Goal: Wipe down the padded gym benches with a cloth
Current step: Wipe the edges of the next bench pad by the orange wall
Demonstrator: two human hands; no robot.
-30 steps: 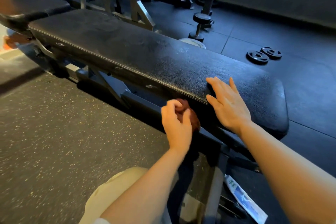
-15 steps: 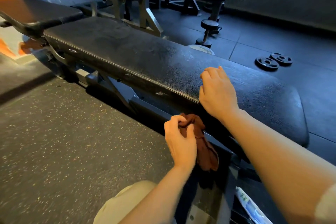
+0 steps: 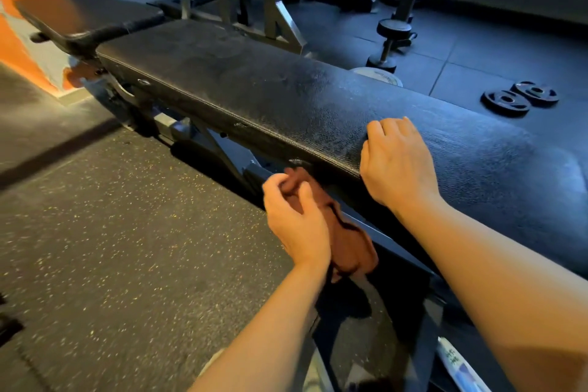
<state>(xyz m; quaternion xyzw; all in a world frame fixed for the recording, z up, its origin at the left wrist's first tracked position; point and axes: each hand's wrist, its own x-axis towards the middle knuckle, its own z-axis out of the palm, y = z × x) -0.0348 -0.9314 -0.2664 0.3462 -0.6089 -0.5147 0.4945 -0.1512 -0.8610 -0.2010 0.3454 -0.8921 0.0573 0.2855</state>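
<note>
1. Head view, centre: padded bench (image 3: 286,99), black textured upholstery, running from upper left to right edge of frame; stitched seam along its near edge.
2. Head view, upper left: second black pad (image 3: 86,16), set just beside the far end of the bench, tilted slightly upward.
3. Head view, lower centre: left hand (image 3: 296,219), fingers curled round a bunched brown cloth (image 3: 346,242); the cloth is held below the bench's near edge, against the side of the pad, and hangs down towards the dark metal frame (image 3: 391,242).
4. Head view, centre right: right hand (image 3: 397,165), resting on the bench's near edge, fingers bent with tips on the top surface, thumb down the side; it holds nothing.
5. Head view, upper right: two weight plates (image 3: 518,99) lying flat and touching on the dark floor mat; a dumbbell (image 3: 389,44) beyond them.
6. Head view, lower left: speckled rubber floor (image 3: 111,232).
7. Head view, bottom right: white and blue packet (image 3: 458,369) on the floor under the bench.
8. Head view, top centre: grey metal rack uprights (image 3: 273,3).
</note>
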